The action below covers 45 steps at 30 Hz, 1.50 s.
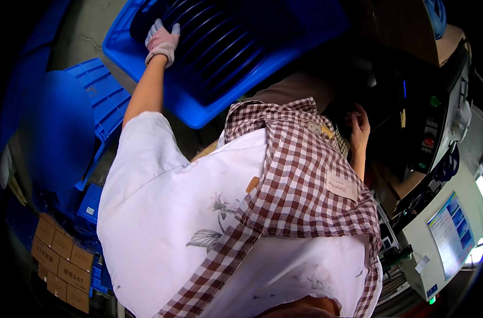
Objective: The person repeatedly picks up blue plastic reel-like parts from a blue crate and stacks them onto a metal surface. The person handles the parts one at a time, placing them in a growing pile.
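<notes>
head view: big blue crate (236, 58) up top, tilted, over the floor. likely stiff plastic, light for its bulk but awkward; best gripped at the rim. gloved left hand (162, 41) curled on its ribbed edge, grasping it. bare right hand (359, 126) loosely bent near dark machine (432, 106); cannot tell if holding anything.
</notes>
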{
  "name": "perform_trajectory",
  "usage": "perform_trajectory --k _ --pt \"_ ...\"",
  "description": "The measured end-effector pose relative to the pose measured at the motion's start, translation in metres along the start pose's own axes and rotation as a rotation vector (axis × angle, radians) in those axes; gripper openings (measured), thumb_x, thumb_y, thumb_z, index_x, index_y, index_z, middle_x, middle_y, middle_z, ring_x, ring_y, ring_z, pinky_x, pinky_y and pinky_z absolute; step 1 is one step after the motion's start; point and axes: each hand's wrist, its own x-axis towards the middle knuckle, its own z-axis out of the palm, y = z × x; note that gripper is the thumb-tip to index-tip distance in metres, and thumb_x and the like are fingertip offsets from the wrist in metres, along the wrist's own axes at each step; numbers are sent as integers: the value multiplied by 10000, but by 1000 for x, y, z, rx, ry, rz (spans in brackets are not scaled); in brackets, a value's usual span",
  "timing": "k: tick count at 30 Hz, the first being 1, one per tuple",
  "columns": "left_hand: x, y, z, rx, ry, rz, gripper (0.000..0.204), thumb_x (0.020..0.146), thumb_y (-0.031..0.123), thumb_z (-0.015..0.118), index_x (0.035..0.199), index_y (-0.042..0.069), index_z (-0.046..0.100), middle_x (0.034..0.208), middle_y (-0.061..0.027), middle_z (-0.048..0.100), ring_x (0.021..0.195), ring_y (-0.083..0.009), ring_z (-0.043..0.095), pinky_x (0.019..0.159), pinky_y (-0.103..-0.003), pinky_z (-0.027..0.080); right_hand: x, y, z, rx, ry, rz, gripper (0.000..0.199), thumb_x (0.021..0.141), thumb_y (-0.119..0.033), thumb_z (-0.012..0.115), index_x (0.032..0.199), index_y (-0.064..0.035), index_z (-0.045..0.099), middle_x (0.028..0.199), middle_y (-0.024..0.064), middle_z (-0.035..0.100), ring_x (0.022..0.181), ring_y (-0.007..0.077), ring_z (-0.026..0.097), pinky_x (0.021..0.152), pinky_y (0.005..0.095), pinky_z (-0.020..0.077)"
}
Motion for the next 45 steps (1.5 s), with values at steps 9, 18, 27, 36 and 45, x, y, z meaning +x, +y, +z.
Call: perform_trajectory --k 9,18,27,36,45 --pt "-68 79 -40 -127 -62 513 472 889 268 596 1318 98 496 1237 -178 578 1130 -353 547 980 -414 449 1 5 9 -63 -16 4 361 948 -83 555 1306 -42 543 945 50 640 814 105 619 729 241 508" --pt "-167 157 -26 95 -761 375 271 914 109 481 1151 33 589 1109 -199 653 1017 -365 635 857 -449 520 9 -3 10 -116 -69 -14 348 942 -93 566 1286 -43 561 926 42 655 821 108 626 742 242 510" --pt "-163 96 15 73 -722 412 130 867 152 543 954 89 617 920 -199 675 881 -388 654 745 -472 518 15 4 16 -144 -104 -27 346 949 -108 564 1291 -58 560 927 48 654 836 119 636 744 251 523" --pt "-169 97 12 190 -775 400 156 892 109 498 971 46 616 1003 -194 677 931 -359 663 777 -458 531 19 19 21 -121 -114 -11 343 951 -115 569 1290 -62 563 922 37 645 825 115 636 737 252 525" --pt "-187 136 -9 -379 -658 483 240 882 173 529 1084 64 598 883 -206 649 885 -370 639 789 -437 493 9 24 20 -97 -109 32 331 943 -138 581 1267 -70 585 914 47 656 840 123 647 762 262 521"
